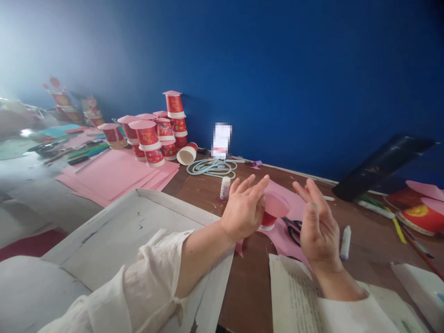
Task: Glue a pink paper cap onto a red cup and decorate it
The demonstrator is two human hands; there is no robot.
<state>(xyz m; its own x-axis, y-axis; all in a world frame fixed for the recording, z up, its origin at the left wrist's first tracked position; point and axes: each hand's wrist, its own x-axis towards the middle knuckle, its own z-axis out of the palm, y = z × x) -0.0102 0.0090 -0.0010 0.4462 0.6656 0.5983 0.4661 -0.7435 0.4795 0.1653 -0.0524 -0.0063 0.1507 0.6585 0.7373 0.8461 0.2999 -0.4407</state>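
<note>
My left hand [244,208] hovers over the brown table with its fingers stretched out and apart, right beside an upside-down red paper cup [269,216] that carries a pink paper disc [276,204] on top. My right hand [317,224] is raised to the right of the cup, fingers extended and loosely spread, holding nothing. Neither hand clearly touches the cup. Black scissors [294,228] lie on a pink paper sheet [279,238] between the hands.
A glue stick [225,187], a coiled light-green cord [212,168], stacked red cups with pink tops [157,134], pink paper sheets [114,175], a white board [114,231], a white marker [345,241], a black cylinder [381,164] and printed paper [298,296] surround the hands.
</note>
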